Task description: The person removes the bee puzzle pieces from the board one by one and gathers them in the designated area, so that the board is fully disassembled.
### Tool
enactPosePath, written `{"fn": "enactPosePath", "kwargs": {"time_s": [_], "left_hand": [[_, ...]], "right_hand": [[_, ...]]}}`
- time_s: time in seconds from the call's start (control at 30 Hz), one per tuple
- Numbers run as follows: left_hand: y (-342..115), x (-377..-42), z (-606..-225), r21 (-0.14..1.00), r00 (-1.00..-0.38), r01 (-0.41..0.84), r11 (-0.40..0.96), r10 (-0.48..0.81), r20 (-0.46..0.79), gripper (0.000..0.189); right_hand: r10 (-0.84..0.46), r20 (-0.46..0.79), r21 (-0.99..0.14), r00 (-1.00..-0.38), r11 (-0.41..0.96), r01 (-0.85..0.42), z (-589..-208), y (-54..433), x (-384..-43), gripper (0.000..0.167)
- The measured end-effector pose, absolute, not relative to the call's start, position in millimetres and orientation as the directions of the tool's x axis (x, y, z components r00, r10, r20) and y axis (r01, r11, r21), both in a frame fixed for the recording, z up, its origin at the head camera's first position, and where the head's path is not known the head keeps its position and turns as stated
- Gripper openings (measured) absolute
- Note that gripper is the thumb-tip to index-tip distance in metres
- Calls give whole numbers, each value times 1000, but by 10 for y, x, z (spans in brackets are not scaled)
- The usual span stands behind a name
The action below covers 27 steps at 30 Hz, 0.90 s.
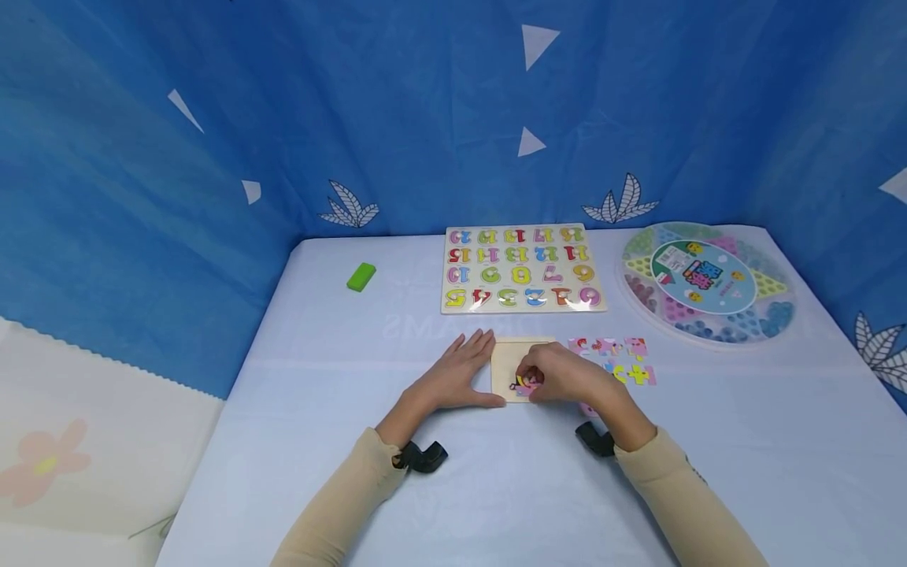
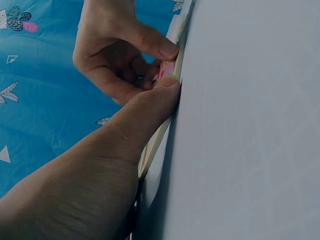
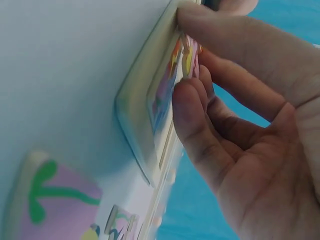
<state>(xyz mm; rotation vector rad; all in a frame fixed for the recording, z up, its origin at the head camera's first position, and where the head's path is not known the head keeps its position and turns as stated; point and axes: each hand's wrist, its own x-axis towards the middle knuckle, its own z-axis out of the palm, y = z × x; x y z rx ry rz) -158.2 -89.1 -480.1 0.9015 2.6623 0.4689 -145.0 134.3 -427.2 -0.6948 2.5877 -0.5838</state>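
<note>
A small wooden puzzle tray lies flat on the white table. My left hand rests along its left side, fingers extended, thumb at the near edge. My right hand is over the tray's right part. Between its thumb and fingers it pinches a pink and yellow jigsaw piece, low against the tray. Another colourful piece lies inside the tray's frame in the right wrist view. Several loose jigsaw pieces lie to the right of the tray; my right hand and wrist partly hide them.
Behind the tray lies a wooden number board. A round clear case of beads stands at the back right, and a green block at the back left. Blue patterned cloth hangs behind the table.
</note>
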Motion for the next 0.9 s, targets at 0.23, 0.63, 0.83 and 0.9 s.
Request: {"fn": "enactPosePath", "kwargs": {"time_s": [0.23,0.63,0.83,0.9], "left_hand": [[-888,-1589,-4790,392,-761,531,751,627,-170,110],[-891,-1588,-4797,405,-760,526,748,627,-171,110],[-890,-1590,-4797,399,-758,531,748,629,-170,110],[-889,-1590,-4796,396,-758,533,748,630,-170,110]], "right_hand": [[-587,-239,-502,-773,757,-419,-4291,1388,-1479,33],[-549,-257,-518,-795,773,-367,-4281,1378,-1472,28],[-554,-245,-511,-796,771,-379,-4275,1379,-1468,26],[-556,-240,-516,-795,767,-381,-4277,1389,-1463,26]]}}
